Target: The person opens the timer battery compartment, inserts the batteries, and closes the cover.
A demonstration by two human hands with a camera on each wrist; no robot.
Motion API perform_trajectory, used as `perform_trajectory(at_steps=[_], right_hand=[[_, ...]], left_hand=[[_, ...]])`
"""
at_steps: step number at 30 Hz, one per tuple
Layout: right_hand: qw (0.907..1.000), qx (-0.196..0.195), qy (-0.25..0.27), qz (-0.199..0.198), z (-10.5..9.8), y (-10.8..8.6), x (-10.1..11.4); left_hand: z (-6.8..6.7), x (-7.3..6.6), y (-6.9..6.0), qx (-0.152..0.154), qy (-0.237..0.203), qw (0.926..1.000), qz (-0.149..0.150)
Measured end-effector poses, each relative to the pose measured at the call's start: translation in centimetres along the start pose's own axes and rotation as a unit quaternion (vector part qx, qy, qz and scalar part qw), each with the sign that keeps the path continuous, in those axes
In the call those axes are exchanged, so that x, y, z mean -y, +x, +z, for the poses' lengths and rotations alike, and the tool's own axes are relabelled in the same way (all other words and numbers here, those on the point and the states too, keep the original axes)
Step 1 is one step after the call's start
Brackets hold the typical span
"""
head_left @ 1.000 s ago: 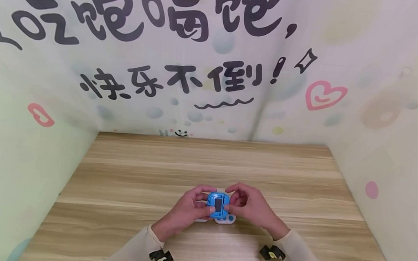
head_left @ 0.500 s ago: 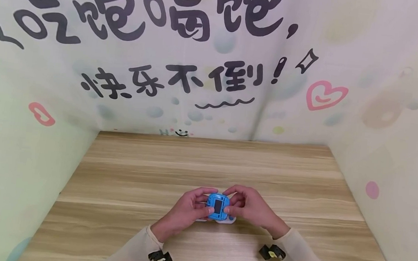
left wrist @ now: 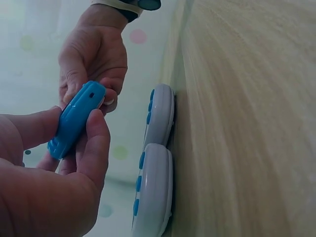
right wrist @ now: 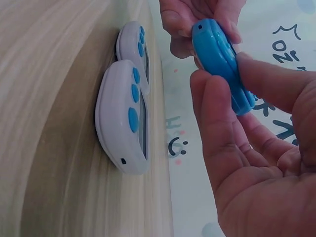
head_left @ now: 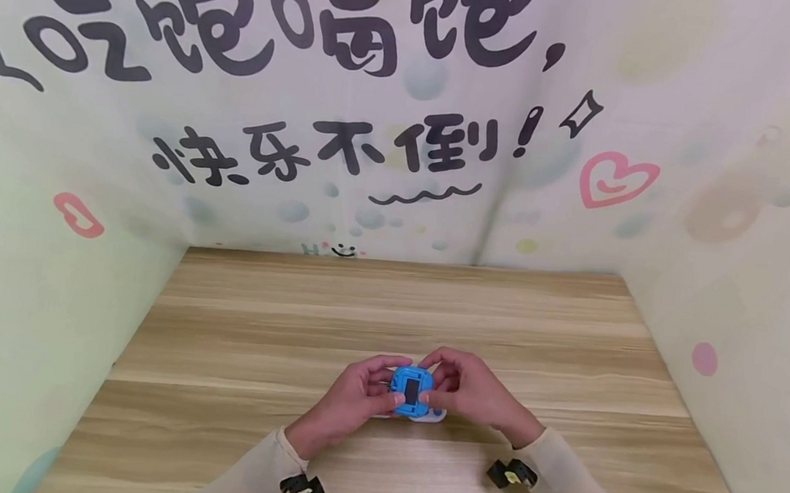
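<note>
Both hands hold a small blue digital timer (head_left: 404,410) above the table. Its near face carries a dark rectangle and slots, seen in the head view. My left hand (head_left: 348,399) pinches its left side between thumb and fingers. On the other side, my right hand (head_left: 477,396) grips it, the thumb on the face beside the dark rectangle. The left wrist view shows the blue timer (left wrist: 76,118) edge-on, with a small dark hole at one end. Two white timers with blue buttons, a farther one (left wrist: 160,116) and a nearer one (left wrist: 157,192), lie on the table below.
The wood-grain table (head_left: 397,308) reaches back to a printed wall (head_left: 396,231), with pale walls at left and right. In the right wrist view, a white timer (right wrist: 112,113) shows a grey screen beside its buttons. Black wrist cameras sit on both sleeves.
The blue timer is slightly lower than a second ago and covers more of the white one beneath. My right thumb has shifted a little left, onto its face.
</note>
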State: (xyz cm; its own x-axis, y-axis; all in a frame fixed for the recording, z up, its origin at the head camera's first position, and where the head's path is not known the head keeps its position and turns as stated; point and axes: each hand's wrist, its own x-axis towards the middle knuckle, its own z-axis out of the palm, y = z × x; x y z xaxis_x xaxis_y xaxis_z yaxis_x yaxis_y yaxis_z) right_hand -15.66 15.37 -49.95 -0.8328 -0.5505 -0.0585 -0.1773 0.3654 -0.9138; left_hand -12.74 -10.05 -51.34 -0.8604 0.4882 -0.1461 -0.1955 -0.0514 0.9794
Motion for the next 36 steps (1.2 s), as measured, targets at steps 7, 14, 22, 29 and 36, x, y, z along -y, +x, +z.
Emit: perform_trajectory(at_steps=[7,14,22,29,36], right_hand=[[0.9998,-0.015,-0.006,-0.009,0.4,0.3,0.2],[0.9989,-0.039,0.013,0.021,0.8,0.4,0.2],[0.9967,-0.032,0.063,0.041,0.8,-0.2,-0.2],[0.9948,-0.020,0.089,0.044,0.6,-0.4,-0.5],[0.9935,0.004,0.108,0.036,0.6,-0.6,-0.2]], left_hand=[[-0.3,0.0,0.0,0.002,-0.005,1.0000,-0.002],[-0.4,0.0,0.2,-0.026,-0.001,0.9997,0.002],[-0.2,0.2,0.3,-0.041,-0.003,0.9992,0.000],[0.0,0.3,0.5,-0.048,-0.011,0.9988,0.001],[0.3,0.2,0.6,-0.054,-0.026,0.9981,0.017]])
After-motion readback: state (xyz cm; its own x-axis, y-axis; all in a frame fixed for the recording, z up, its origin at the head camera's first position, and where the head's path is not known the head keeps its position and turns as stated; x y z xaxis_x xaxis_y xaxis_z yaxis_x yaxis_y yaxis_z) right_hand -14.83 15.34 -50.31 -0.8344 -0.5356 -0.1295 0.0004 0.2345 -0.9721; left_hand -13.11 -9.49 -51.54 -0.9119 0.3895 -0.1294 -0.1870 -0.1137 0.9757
